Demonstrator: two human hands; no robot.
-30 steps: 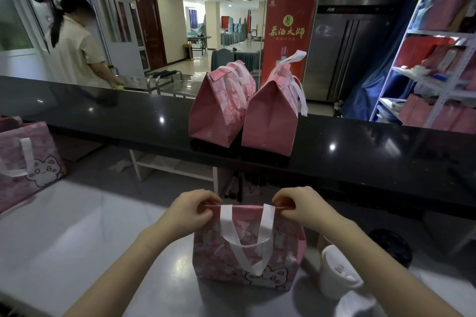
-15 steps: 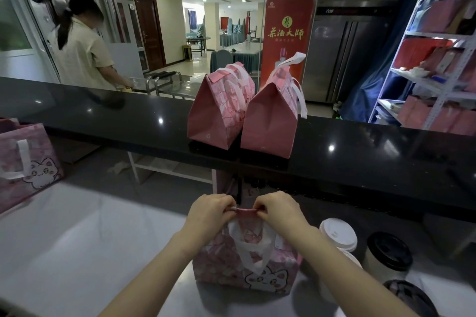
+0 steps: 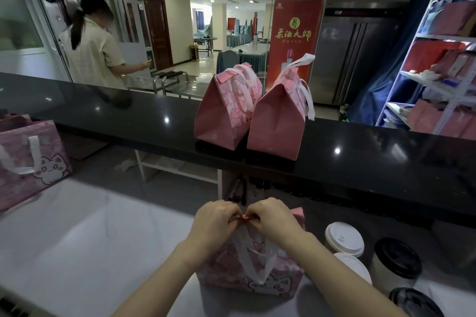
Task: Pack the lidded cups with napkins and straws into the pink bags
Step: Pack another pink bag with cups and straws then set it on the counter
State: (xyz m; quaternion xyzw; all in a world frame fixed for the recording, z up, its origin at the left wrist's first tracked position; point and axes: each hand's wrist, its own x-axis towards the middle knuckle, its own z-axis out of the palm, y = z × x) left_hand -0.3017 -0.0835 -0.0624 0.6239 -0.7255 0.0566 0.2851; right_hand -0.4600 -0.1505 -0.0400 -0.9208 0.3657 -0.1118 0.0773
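Pink cat-print fabric bag (image 3: 251,269): my left hand (image 3: 215,221) and right hand (image 3: 273,217) pinch its mouth closed. Uneven pressing could leave it gaping. Tugging might tip it toward the white-lidded paper cup (image 3: 343,237).

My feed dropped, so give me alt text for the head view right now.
Left hand and right hand pinch shut the top of a pink bag on the white worktop. Four lidded cups stand right of it; two closed bags sit on the black counter.
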